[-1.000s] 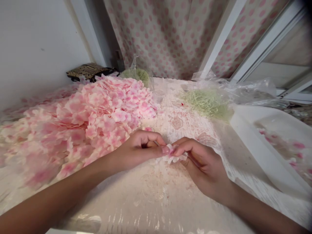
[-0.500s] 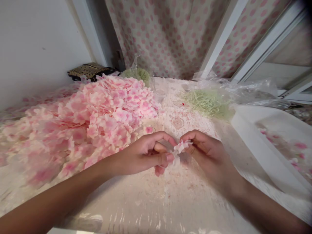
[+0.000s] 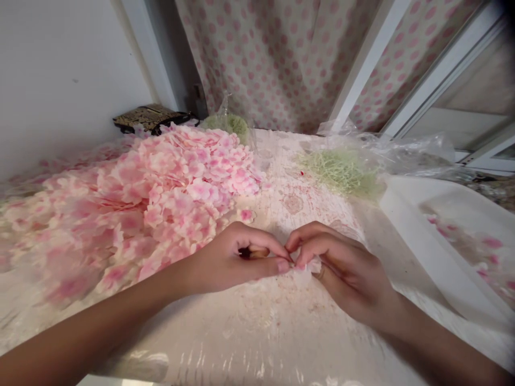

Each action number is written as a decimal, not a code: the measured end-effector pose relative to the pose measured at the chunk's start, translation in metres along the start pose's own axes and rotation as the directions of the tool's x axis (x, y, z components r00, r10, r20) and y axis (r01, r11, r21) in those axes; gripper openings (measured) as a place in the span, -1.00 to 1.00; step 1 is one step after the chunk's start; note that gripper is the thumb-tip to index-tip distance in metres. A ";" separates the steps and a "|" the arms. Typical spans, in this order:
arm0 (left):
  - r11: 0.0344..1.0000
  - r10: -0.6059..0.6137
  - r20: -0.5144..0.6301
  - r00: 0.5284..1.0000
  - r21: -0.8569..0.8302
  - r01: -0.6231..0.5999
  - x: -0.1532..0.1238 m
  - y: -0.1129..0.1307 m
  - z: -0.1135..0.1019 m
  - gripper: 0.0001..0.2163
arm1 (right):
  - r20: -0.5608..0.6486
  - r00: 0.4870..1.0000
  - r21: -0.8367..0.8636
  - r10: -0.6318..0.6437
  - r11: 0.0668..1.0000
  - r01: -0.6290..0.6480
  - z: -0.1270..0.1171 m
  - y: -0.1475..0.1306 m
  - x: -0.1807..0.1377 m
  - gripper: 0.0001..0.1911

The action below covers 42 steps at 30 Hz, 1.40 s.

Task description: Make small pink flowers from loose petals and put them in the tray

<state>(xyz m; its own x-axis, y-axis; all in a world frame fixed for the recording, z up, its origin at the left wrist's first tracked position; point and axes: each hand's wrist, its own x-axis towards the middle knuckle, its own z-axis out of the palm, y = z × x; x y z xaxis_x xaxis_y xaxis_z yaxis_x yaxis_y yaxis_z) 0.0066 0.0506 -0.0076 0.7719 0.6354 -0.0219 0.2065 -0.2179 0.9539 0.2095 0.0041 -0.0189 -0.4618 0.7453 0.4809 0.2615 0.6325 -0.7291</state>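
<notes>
My left hand [image 3: 237, 260] and my right hand [image 3: 341, 271] meet fingertip to fingertip low over the table, both pinched on a small pale pink fabric flower [image 3: 303, 273]. The flower shows only as a whitish ruffle under my right fingers. Something small and dark sits inside the curl of my left fingers; I cannot make it out. A big heap of pink fabric flowers [image 3: 153, 187] lies just left of my left hand.
A table with a shiny patterned cover [image 3: 257, 332] carries everything. Green stems lie in clear plastic bags [image 3: 341, 171] at the back right, with a smaller green bag [image 3: 229, 122] further back. A white tray [image 3: 450, 241] with some petals is at right. A dark box [image 3: 148, 117] stands by the wall.
Both hands lifted the flower half a second ago, with petals showing between the fingertips. Now they have dropped back toward the table and closed tighter, hiding most of the flower.
</notes>
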 end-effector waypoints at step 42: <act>0.993 0.102 0.056 0.993 0.047 -0.105 -0.004 -0.006 0.016 -0.85 | 0.214 0.959 0.291 0.184 0.926 -0.242 0.002 0.004 0.005 -0.92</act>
<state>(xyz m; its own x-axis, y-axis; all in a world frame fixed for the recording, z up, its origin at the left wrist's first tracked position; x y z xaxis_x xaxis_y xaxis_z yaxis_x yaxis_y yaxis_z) 0.0121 0.0372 -0.0182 0.8213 0.5674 0.0591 0.1525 -0.3183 0.9356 0.2062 0.0103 -0.0206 -0.5764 0.7861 0.2231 0.1072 0.3433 -0.9331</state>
